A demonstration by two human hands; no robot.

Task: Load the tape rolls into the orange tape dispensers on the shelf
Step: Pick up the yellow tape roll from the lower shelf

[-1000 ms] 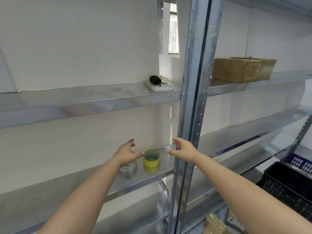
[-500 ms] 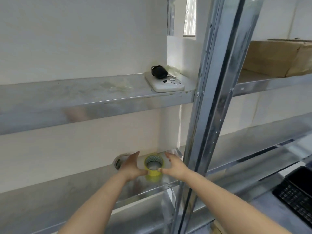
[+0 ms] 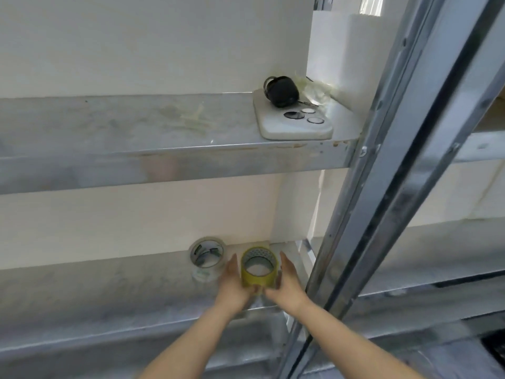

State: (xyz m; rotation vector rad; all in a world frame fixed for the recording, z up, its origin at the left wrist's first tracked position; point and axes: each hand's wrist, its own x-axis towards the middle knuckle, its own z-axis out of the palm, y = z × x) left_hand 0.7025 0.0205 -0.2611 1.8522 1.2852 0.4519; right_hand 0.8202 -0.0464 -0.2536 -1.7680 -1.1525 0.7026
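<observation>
On the lower shelf [image 3: 109, 291] the yellow tape roll [image 3: 258, 281] is clasped from both sides, the grip of the left hand [image 3: 232, 287] and of the right hand [image 3: 287, 287] being closed against it (thumbs at its near face). A clear tape roll [image 3: 203, 274] is seen just beside the left fingers.

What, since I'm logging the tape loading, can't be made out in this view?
Head view:
- Yellow tape roll: lower front hidden by left hand and right hand; gripping or pressing, unclear.
- Clear tape roll: inner print too small.
- Dark object, bottom right: cut off by edge, blurred.
- Orange dispensers: none in frame.
</observation>
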